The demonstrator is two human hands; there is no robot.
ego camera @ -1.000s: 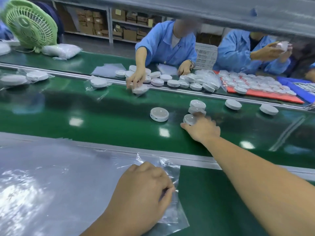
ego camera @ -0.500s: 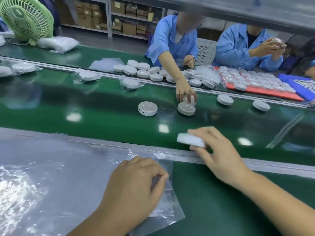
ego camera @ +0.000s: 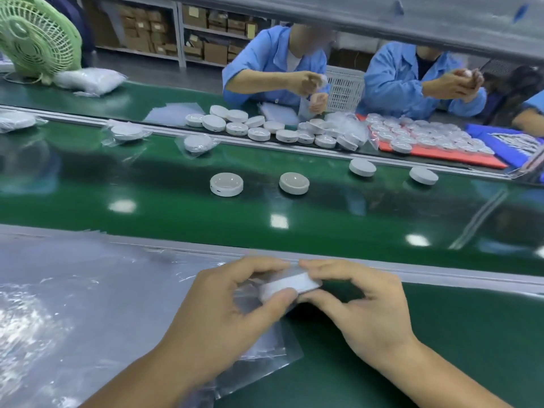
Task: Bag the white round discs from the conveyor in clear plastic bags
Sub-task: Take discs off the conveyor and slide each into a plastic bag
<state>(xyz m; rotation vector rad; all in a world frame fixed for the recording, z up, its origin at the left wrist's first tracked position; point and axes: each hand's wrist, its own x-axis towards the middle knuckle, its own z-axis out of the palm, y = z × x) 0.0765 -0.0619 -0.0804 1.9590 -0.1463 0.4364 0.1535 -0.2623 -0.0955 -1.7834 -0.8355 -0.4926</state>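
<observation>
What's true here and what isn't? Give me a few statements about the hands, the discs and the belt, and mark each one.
1. The left hand holds a clear bag while the right hand pinches a white disc at its mouth. True.
2. The fan is red. False: it is pale green.
3. Four bare discs lie on the green belt. True.
4. The bagged discs on the belt lie right of the bare ones. False: they lie to the left.
5. The people across the belt wear yellow coats. False: the coats are blue.
</observation>
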